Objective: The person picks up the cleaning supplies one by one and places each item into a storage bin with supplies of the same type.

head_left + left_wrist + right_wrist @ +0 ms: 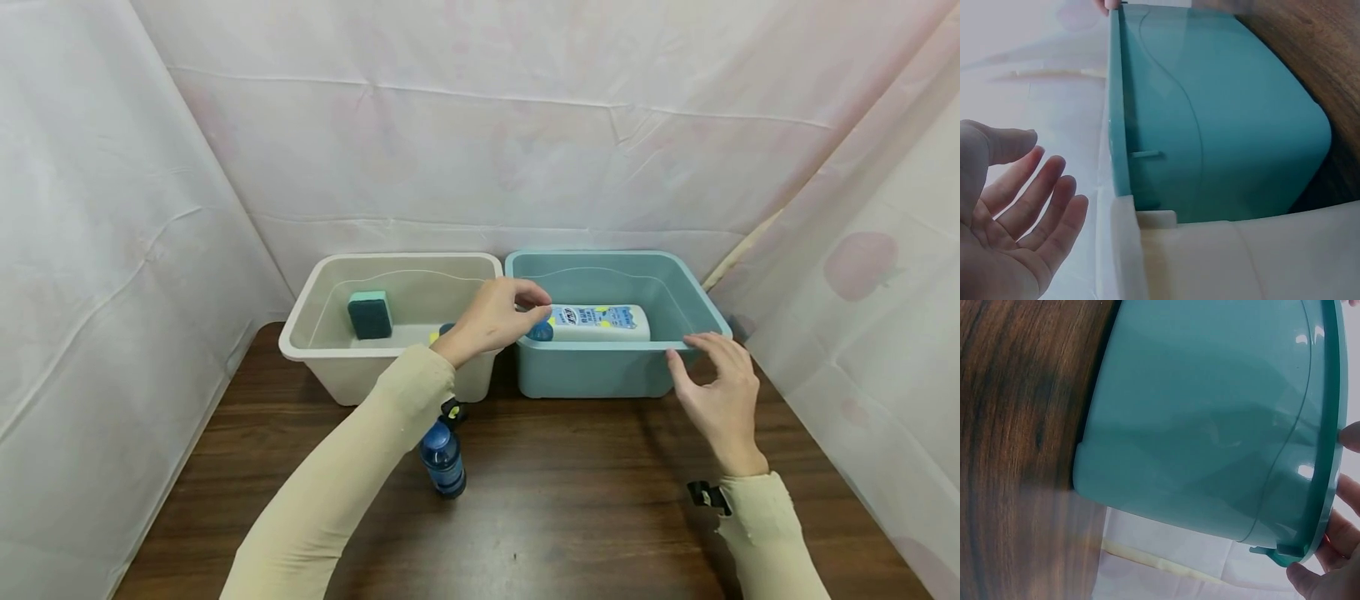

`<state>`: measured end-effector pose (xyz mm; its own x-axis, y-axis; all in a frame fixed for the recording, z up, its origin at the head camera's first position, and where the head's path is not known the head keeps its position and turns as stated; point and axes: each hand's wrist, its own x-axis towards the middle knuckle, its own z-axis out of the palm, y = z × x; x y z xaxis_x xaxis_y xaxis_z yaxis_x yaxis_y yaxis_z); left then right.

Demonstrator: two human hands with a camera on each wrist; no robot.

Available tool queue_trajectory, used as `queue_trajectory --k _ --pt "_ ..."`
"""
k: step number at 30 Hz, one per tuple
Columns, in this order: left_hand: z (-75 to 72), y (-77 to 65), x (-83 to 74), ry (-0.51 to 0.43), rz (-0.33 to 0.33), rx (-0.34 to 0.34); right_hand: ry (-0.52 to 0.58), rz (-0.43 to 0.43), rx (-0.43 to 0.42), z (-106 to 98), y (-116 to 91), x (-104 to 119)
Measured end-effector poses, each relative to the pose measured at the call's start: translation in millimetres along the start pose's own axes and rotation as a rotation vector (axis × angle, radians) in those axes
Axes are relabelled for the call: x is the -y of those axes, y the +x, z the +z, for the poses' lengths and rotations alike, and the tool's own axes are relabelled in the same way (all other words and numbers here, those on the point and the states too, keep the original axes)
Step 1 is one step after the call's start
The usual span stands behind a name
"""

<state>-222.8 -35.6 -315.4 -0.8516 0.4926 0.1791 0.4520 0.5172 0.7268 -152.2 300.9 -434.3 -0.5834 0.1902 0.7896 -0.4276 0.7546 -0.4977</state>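
In the head view my left hand hovers where the two bins meet, over the blue bin's left rim. Its fingers are loosely bent with nothing between them, as the left wrist view also shows. A white bottle with a blue cap and a lemon-patterned label lies on its side in the blue bin. The cap sits just beneath my left fingertips. My right hand is at the bin's front right corner, relaxed fingertips at the rim, holding no loose item.
To the left stands a beige bin with a green sponge inside; a yellow and dark item there is mostly hidden by my left wrist. A small dark-blue bottle stands on the wooden table, near my left forearm. Pale curtains surround the table.
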Motion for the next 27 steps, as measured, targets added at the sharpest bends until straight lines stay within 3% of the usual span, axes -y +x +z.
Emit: queue_trajectory --k 17,27 --pt "-10.8 -5.3 -17.0 -0.022 0.028 -0.002 0.01 -0.008 -0.005 5.6 0.9 -2.9" --pt "-12.9 -9.0 -14.7 -0.005 0.035 -0.011 -0.014 -0.006 0.039 4.3 2.6 -6.0"
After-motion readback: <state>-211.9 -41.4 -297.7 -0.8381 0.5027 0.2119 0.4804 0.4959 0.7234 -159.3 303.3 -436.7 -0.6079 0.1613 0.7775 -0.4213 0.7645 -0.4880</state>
